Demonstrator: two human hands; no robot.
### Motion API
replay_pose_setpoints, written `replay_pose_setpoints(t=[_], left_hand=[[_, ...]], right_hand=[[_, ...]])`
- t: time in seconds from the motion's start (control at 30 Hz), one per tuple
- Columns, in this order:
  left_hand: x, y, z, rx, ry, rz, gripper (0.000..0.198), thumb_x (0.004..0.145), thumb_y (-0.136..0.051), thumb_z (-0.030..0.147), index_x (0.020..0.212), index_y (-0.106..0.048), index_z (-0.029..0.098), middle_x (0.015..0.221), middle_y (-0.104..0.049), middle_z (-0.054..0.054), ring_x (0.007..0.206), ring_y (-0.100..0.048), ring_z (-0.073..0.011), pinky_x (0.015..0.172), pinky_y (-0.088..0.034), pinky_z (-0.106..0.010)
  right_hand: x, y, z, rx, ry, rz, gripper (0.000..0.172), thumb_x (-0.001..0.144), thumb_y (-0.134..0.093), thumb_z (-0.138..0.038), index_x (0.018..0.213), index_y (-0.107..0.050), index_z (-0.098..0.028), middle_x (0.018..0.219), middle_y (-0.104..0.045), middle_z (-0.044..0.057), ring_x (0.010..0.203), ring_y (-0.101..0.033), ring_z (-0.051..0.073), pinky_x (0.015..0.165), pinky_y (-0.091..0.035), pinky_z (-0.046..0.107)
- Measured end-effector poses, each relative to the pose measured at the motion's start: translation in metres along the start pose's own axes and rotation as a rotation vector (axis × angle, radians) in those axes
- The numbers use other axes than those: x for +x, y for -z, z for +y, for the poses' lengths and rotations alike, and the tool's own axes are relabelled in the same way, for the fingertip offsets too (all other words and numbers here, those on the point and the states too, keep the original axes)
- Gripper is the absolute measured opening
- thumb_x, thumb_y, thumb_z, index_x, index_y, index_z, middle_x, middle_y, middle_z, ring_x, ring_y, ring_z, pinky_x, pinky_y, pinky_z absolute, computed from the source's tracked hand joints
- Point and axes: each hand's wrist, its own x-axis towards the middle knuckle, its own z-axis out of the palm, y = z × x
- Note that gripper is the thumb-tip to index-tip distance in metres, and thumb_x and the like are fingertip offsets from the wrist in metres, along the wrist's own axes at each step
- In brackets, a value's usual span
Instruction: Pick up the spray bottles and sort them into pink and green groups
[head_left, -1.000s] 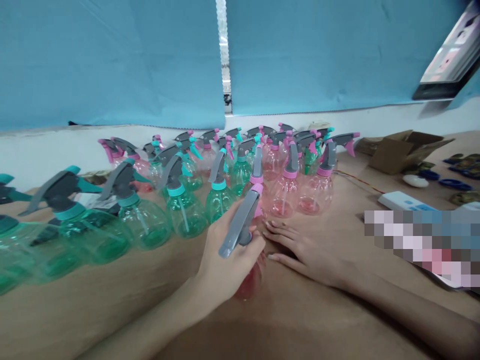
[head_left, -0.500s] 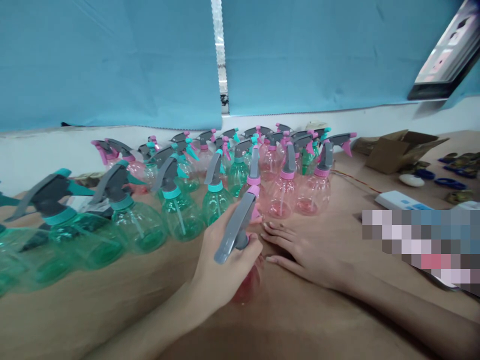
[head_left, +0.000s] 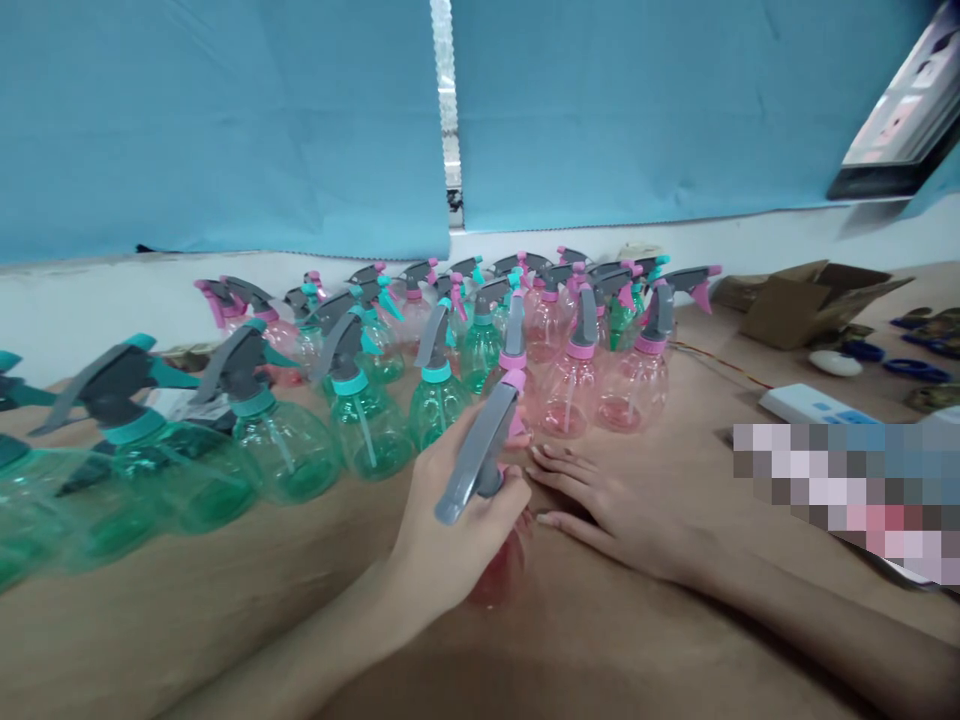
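Dozens of round clear plastic spray bottles stand close together in the head view, and I think this crowd is the main risk. The left hand is closed around the neck of a pink clear plastic spray bottle with a grey trigger head, which stands on the table in front of the crowd, at 6 o'clock from it. The right hand lies flat and empty, palm down with the fingers stretched. It is at 3 o'clock from this bottle, and its fingertips are just beside it.

In my judgement, a turn of the long grey trigger could knock the nearest green bottle at 11 o'clock or the nearest pink bottle at 1 o'clock. They look light, so one falling bottle may push its neighbours down. The grip is also high, so the body could swing.

The brown matte table is smooth. Behind it hang blue curtains above a white ledge. At 2 o'clock there is an open cardboard box, nearer a flat white device, and high up a dark-framed screen.
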Motion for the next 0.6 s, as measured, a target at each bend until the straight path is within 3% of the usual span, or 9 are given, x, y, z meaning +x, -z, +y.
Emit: replay_pose_setpoints(t=[0.4,0.6], left_hand=[[0.0004,0.0015,0.0041,0.000,0.045,-0.016,0.022,0.073,-0.053,0.011,0.090,-0.058,0.025,0.070,-0.057,0.002,0.059,-0.055,-0.0142,0.057,-0.049,-0.027],[0.0002,0.0018,0.0041,0.007,0.036,-0.023,0.022,0.074,-0.052,0.012,0.091,-0.057,0.026,0.071,-0.056,0.004,0.061,-0.056,-0.0130,0.058,-0.049,-0.025]], right_hand=[[-0.0004,-0.0022,0.0012,0.026,0.018,0.045,0.053,0.093,-0.043,-0.049,0.139,-0.042,-0.022,0.143,-0.042,0.008,0.135,-0.033,0.025,0.109,-0.031,0.050],[0.0000,0.0005,-0.0003,0.015,0.011,0.017,0.056,0.093,-0.041,-0.050,0.138,-0.042,-0.018,0.145,-0.040,0.010,0.135,-0.032,0.025,0.110,-0.030,0.048]])
